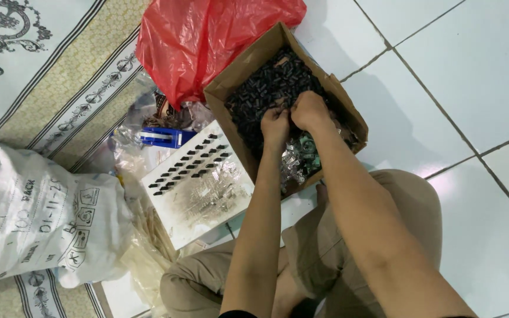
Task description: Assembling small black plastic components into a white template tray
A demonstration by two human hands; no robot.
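1. Both hands, the left hand and the right hand, are pressed close together, and small black plastic pieces are pinched inside the brown cardboard box.
2. At 9 o'clock of the box, a white foam board is seen, with rows of black pieces already stuck in.
3. Much of the board is left bare.
4. A red plastic bag is seen at 12 o'clock.

Bright light is shining on a floor of big white tiles with thin dark lines between them, and a pale mat with dark stripes and curly patterns is lying along the floor's left edge.
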